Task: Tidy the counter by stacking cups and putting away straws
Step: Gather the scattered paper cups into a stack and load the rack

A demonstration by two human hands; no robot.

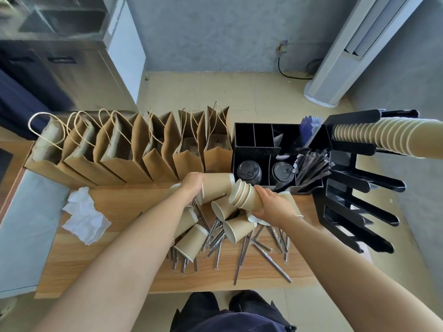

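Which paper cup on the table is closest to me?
The loose cup lying on its side over the wrapped straws, beside the left forearm. The other loose cups lie farther back, nearer the hands.

No text can be read; the cup lids' [249, 172] embossing seems illegible.

Head camera looks down onto counter [115, 271]
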